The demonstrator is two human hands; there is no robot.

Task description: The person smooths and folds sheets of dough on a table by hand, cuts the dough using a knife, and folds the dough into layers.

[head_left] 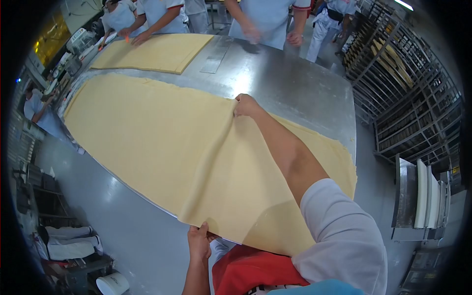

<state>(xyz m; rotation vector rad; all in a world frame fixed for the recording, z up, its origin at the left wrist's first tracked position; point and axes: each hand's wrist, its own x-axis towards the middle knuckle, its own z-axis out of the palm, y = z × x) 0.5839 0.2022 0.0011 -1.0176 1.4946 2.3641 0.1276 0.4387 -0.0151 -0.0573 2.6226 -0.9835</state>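
A large pale-yellow dough sheet (142, 132) covers the near side of the steel table. My right hand (247, 105) reaches across it and pinches the sheet's far edge. At the near edge, my left hand (199, 240) grips the dough with the thumb on top; its other fingers are partly hidden underneath. Between both hands a raised ridge runs across the sheet, like a fold or an overlapping edge. The dough on the right lies partly beneath my right arm.
A thick dough slab (152, 53) lies at the far left of the steel table (285, 73), where co-workers' hands touch it. Other people stand along the far side. A metal rack (408, 83) and a stand with white rolls (422, 196) are on the right. A white bucket (112, 284) sits lower left.
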